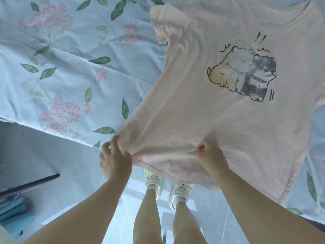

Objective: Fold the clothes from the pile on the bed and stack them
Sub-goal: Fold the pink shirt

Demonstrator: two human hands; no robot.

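Both hands, left hand point(115, 155) and right hand point(210, 155), pinch the hem of a pink T-shirt point(202, 111) spread unfolded on the bed point(70, 67) (no stack visible).

Pale clogs point(153, 182) on glossy floor point(73, 173)

Pink T-shirt point(202, 111): short-sleeved, pale pink, round neck, cartoon print of two cuddling puppies with exclamation marks on the chest. Lies front-up and spread open on the floral bed point(70, 67), right of centre, collar far, hem near. One sleeve extends to the far left. Near hem overhangs the bed's edge, bunched and wrinkled at its left corner; stitching visible along it.
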